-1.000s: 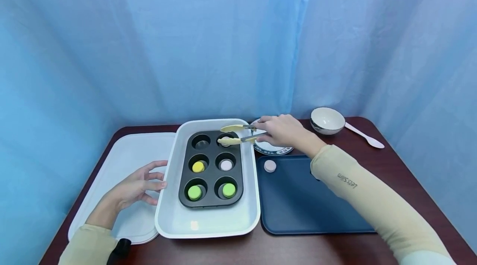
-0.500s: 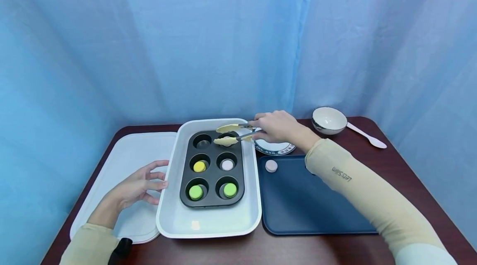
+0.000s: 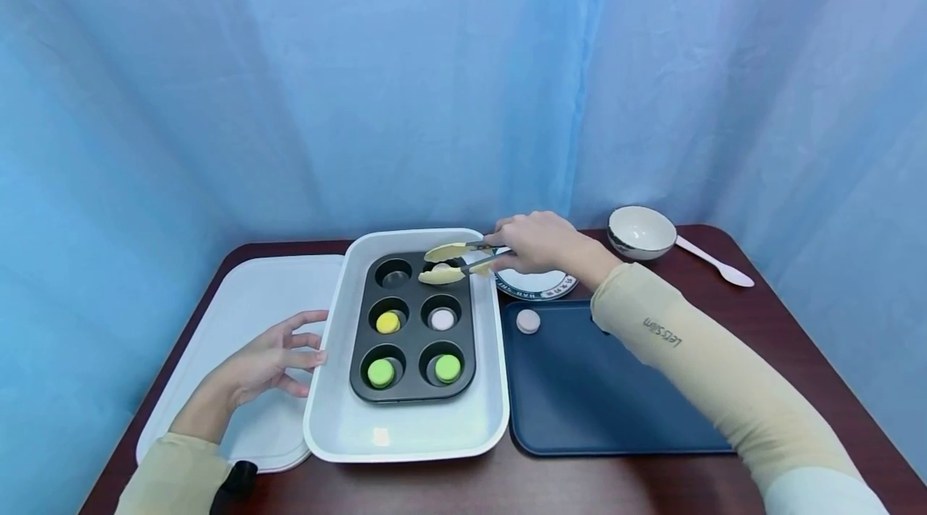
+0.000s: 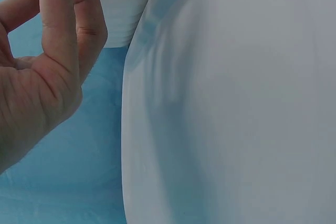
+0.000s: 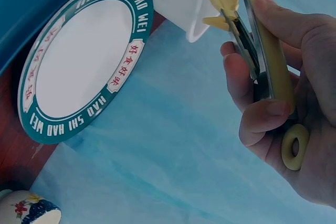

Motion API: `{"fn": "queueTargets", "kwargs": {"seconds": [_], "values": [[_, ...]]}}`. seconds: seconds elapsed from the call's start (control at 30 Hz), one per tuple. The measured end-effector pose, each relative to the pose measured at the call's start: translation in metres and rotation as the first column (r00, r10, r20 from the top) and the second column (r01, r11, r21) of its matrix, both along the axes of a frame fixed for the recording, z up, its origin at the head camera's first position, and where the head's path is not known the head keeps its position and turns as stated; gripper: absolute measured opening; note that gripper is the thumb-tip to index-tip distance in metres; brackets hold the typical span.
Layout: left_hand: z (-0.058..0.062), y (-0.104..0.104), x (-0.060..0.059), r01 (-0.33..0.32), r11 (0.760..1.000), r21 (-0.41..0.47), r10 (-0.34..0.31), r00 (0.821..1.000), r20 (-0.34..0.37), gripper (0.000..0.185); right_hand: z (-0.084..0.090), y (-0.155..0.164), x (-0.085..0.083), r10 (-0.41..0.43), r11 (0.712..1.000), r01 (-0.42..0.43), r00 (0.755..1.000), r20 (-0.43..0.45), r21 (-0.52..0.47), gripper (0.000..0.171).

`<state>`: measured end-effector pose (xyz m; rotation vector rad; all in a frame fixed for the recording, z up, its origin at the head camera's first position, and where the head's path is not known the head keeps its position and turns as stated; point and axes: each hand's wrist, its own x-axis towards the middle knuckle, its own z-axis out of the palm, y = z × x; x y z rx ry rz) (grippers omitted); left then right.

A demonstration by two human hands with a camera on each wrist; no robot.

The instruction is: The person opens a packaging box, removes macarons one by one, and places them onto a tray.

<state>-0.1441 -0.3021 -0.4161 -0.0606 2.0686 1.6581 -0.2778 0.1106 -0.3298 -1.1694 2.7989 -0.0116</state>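
My right hand [image 3: 541,243] grips yellow-tipped metal tongs [image 3: 443,277], also seen in the right wrist view with the yellow handle [image 5: 274,61] against the palm. Their two tips stand apart over the far right cup of a dark muffin tin [image 3: 413,393]. A pale pink macaron [image 3: 440,266] shows in that cup, partly hidden by the tongs. Other cups hold a yellow macaron [image 3: 388,323], a pink macaron [image 3: 442,319] and two green macarons [image 3: 380,372]; the far left cup holds none. My left hand [image 3: 269,360] is at the left rim of the white deep tray [image 3: 405,436], fingers loosely bent.
Right of the deep tray lies a navy tray [image 3: 601,410] with a pink macaron [image 3: 528,321]. Behind it are a green-rimmed plate [image 5: 84,61], a bowl [image 3: 641,232] and a white spoon [image 3: 717,261]. A flat white tray [image 3: 268,282] lies left. Blue curtains [image 3: 405,96] surround the table.
My right hand and the tongs have shifted slightly left over the far right cup. The left hand stays beside the deep tray. The macarons keep their places.
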Motion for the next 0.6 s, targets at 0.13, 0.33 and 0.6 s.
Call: {"fn": "queueTargets", "kwargs": {"seconds": [0.13, 0.33, 0.6], "values": [[0.000, 0.000, 0.000, 0.001, 1.000, -0.002, -0.001, 1.000, -0.003, 0.080, 0.005, 0.002, 0.000, -0.015, 0.999, 0.015, 1.000, 0.001, 0.030, 0.051], [0.000, 0.000, -0.001, 0.000, 1.000, -0.005, 0.000, 1.000, -0.007, 0.080, 0.011, 0.000, -0.001, -0.030, 0.996, 0.029, 1.000, 0.011, 0.089, 0.048], [-0.001, 0.000, 0.002, -0.003, 1.000, -0.002, 0.003, 1.000, 0.005, 0.079, 0.020, -0.020, 0.002, -0.053, 0.985, 0.048, 0.998, 0.028, 0.165, 0.029]]}}
